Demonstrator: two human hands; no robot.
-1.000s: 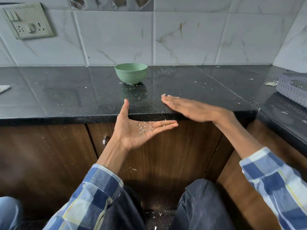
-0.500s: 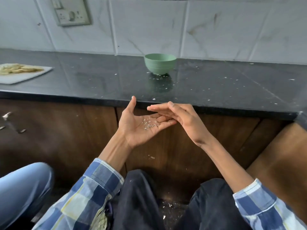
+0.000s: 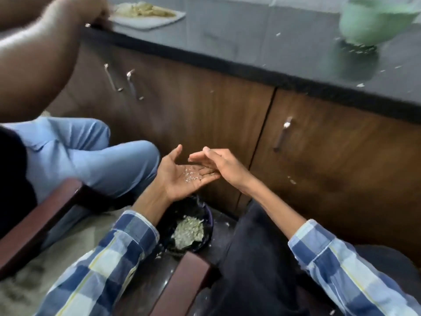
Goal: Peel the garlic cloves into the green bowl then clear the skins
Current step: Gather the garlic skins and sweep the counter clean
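Observation:
My left hand (image 3: 180, 176) lies palm up below the counter edge, with small bits of garlic skin (image 3: 191, 174) on the palm and fingers. My right hand (image 3: 218, 165) has straight fingers that touch the left fingers from the right. Under my left wrist stands a dark bin (image 3: 205, 215) on the floor with a heap of pale skins (image 3: 189, 231) in it. The green bowl (image 3: 373, 19), blurred, stands on the black counter (image 3: 250, 49) at the top right. Its inside is hidden.
Another person sits at the left: an arm (image 3: 38, 55) reaches to the counter and light blue trousers (image 3: 86, 160) are close to my left hand. A white board (image 3: 148, 17) with pale peelings lies on the counter. Brown cabinet doors (image 3: 196, 117) face me. Skin flakes dot the counter.
Both hands have come down from the counter edge to above the bin. The right hand has gone from sweeping the counter to touching the left fingers. The view has swung down and left.

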